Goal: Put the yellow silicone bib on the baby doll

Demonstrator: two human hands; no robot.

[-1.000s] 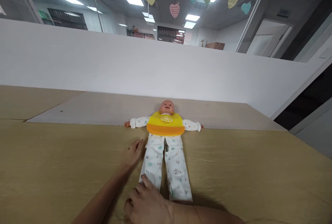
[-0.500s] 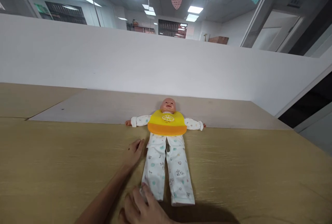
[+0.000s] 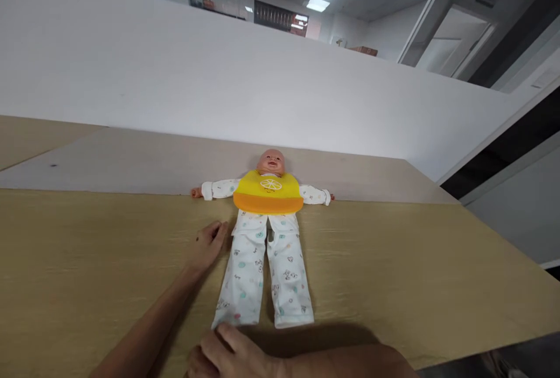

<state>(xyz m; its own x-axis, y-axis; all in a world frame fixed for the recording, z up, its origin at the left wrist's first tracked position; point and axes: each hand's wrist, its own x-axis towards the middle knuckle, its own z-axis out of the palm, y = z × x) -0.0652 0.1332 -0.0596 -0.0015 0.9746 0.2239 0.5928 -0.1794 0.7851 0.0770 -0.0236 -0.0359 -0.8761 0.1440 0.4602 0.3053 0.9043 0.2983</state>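
while the doll [image 3: 272,165] is lying face up on the brown tabletop [image 3: 394,267], with its head pointing to 12 o'clock and its trousers [image 3: 249,273] pointing to 6, the left hand [image 3: 207,245] is resting at 8 o'clock from the doll's middle. its fingers are curling loosely just beside the upper part of the trousers, and it is holding nothing that is showing. the right hand [image 3: 234,356] is reaching in along the lower edge, its forearm lying toward 5 o'clock, and its curled fingers are meeting the hem of the trouser leg on the 7 o'clock side; whether they are pinching the cloth, i cannot tell.

the doll is wearing a yellow bib [image 3: 268,193] with an orange pocket, a white citrus slice and a small smiling mark. its 2 printed white sleeves [image 3: 225,189] are stretching out to 9 and 3 o'clock, and the 2 trouser legs are lying slightly apart, their hems almost level.

the head and arms are lying on a paler grey strip [image 3: 371,177], and beyond it a white wall [image 3: 262,86] is standing at 12 o'clock. above the wall, a window [image 3: 359,19] is showing ceiling lights, and at 2 o'clock a white door [image 3: 452,42] is appearing.
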